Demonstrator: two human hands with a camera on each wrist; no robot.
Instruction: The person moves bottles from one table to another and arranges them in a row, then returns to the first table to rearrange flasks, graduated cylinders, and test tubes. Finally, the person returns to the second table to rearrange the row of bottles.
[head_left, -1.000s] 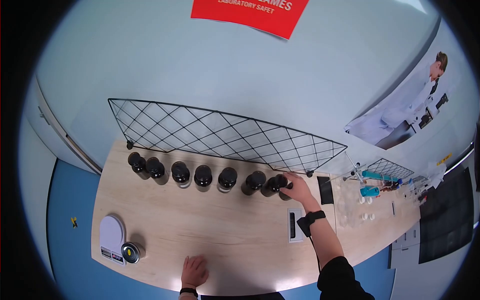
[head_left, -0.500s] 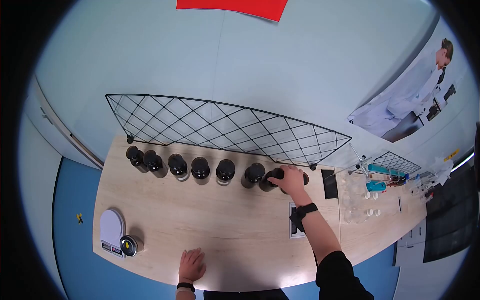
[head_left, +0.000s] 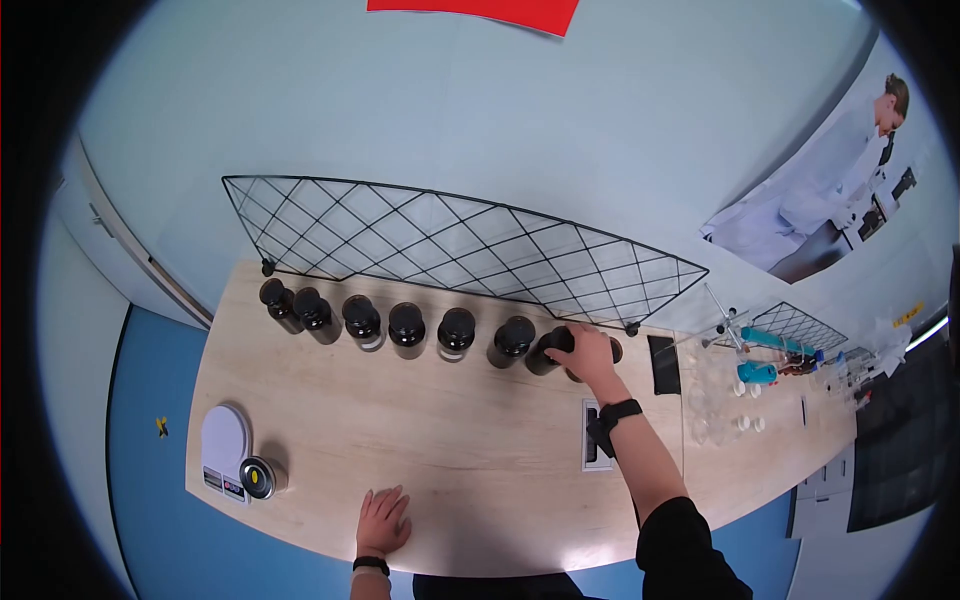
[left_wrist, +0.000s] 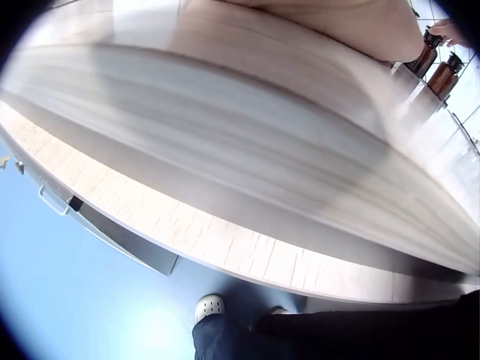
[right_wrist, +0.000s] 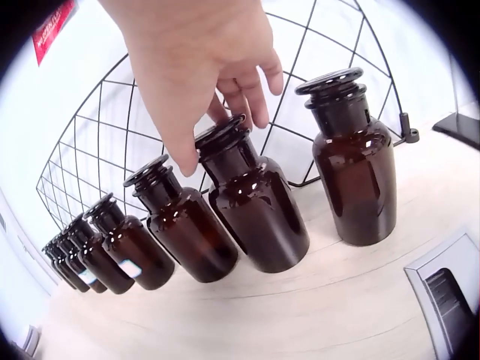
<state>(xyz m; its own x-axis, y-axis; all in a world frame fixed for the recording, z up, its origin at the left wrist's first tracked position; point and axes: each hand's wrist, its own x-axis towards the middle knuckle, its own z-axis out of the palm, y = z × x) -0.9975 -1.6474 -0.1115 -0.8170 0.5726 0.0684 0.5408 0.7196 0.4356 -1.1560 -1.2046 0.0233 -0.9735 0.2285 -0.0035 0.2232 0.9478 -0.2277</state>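
My right hand (head_left: 590,355) reaches over the right end of a row of brown glass bottles with dark stoppers. In the right wrist view its thumb and fingers pinch the stopper (right_wrist: 217,136) of the second bottle from the right (right_wrist: 261,217), which stands upright on the table. The rightmost bottle (right_wrist: 356,180) stands just beside it, partly covered by the hand in the head view. To its left is another stoppered bottle (right_wrist: 193,236). Near the table's front edge my left hand (head_left: 382,520) rests on the wood with fingers spread, holding nothing.
Behind the bottles stands a black wire grid (head_left: 430,240). A white scale (head_left: 226,432) and a lidded jar (head_left: 258,478) sit at the front left. A socket panel (head_left: 597,435) is set into the table by my right wrist, with a flat black object (head_left: 664,365) beyond.
My right hand has shifted slightly left onto the second bottle's stopper, and the rightmost bottle's top now shows beside it. The left hand's fingers have spread. The head view has tilted a little.
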